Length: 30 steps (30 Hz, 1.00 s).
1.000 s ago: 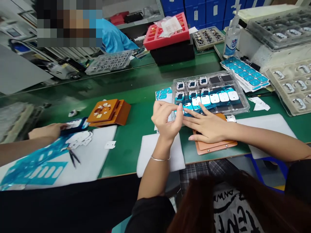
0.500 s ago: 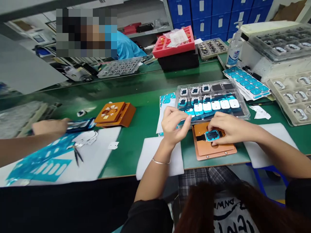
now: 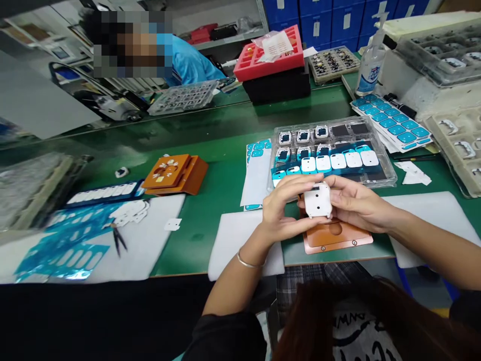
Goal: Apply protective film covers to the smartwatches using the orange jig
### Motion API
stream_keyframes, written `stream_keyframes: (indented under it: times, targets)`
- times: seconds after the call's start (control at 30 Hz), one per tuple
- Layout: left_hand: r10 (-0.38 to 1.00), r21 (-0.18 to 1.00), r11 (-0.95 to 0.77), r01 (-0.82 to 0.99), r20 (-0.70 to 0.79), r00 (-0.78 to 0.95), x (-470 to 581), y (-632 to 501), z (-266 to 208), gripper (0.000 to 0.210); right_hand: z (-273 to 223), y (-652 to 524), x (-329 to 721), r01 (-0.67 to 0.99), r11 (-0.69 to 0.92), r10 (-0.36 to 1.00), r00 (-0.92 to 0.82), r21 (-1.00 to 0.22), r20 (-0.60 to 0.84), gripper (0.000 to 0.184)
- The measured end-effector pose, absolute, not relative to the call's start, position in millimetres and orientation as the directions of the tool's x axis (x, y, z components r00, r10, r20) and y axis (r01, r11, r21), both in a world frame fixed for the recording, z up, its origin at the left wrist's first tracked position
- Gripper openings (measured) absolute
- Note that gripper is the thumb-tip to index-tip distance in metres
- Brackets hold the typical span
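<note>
Both of my hands are closed around a white watch case (image 3: 317, 200), its white side with a few small dark holes turned up. My left hand (image 3: 282, 206) grips its left side, thumb along the bottom and fingers along the top. On the right edge sit the thumb and fingers of my right hand (image 3: 355, 201). Just below them is an orange fixture plate (image 3: 340, 240) with a round recess, partly covered by the hands. Behind the hands stands a clear tray (image 3: 389, 175) of watch parts, a blue film strip with white stickers (image 3: 338, 161) lying across it.
White foam mats (image 3: 244, 240) flank the plate. To the left are an orange block fixture (image 3: 167, 173), tweezers (image 3: 118, 240) and blue film (image 3: 80, 258). A pump bottle (image 3: 370, 67) and blue sticker sheets (image 3: 394, 123) stand at right. A person in a blue shirt (image 3: 195, 60) sits opposite.
The watch case has come up off the orange plate and now shows its white side instead of its blue one. My left hand has closed on it. Another person's hand at far left has gone.
</note>
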<state>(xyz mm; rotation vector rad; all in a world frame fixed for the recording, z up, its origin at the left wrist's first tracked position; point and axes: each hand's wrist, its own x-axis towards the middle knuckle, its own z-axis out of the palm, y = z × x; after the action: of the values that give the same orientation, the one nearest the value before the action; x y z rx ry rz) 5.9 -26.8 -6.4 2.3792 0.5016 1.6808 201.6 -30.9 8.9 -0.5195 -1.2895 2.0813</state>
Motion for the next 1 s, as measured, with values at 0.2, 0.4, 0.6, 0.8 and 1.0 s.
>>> stream_keyframes:
  times: [0.2, 0.4, 0.6, 0.8, 1.0]
  targets:
    - [0.481, 0.455, -0.876, 0.159, 0.828, 0.288, 4, -32, -7, 0.066, 10, -32, 201, -0.034, 0.617, 0.756, -0.252, -0.786, 0.604, 0.017]
    - [0.432, 0.363, -0.897, 0.253, 0.842, 0.323, 3, -33, -4, 0.064, 16, -35, 205, 0.314, 0.843, 0.524, -0.299, -0.437, 0.797, 0.009]
    - [0.377, 0.292, -0.919, 0.263, 0.848, 0.373, 1, -32, -3, 0.061, 17, -36, 206, 0.294, 0.816, 0.574, -0.315, -0.498, 0.756, 0.006]
    - [0.385, 0.299, -0.919, 0.256, 0.820, 0.424, 3, -34, -1, 0.054, 18, -33, 209, 0.271, 0.733, 0.679, -0.349, -0.624, 0.647, 0.011]
    - [0.400, 0.330, -0.914, 0.237, 0.832, 0.384, 4, -33, -4, 0.060, 23, -39, 209, 0.342, 0.811, 0.578, -0.351, -0.474, 0.737, 0.011]
